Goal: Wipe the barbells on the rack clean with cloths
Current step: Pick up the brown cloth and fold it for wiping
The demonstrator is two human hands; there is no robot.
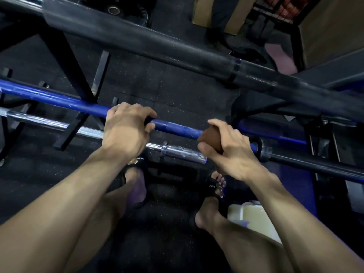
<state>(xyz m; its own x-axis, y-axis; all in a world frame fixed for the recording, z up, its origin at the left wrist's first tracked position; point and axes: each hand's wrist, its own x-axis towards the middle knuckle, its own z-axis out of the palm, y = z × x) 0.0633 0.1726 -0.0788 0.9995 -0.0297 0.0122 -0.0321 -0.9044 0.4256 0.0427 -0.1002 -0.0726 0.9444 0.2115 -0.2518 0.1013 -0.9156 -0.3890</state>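
two hands over speckled black rubber floor [177, 95]: left hand [126, 127] grips blue barbell [177, 129], right hand [230, 146] clutches brown cloth [211, 137].

A pale plastic container [254, 215] is seen on the dark speckled floor [173, 91]. Beyond it, cardboard boxes [218, 14] are stacked; black sandals [213, 189] are worn just beside the container.

Rack bars run left to right: thick barbell [137, 42] farthest, painted barbell [59, 99] nearer with left hand [126, 129] on it and right hand [230, 148] wrapping cloth [211, 139] around it, chrome bar [183, 152] nearest; tub [254, 217] on floor [167, 91] beside the right foot.
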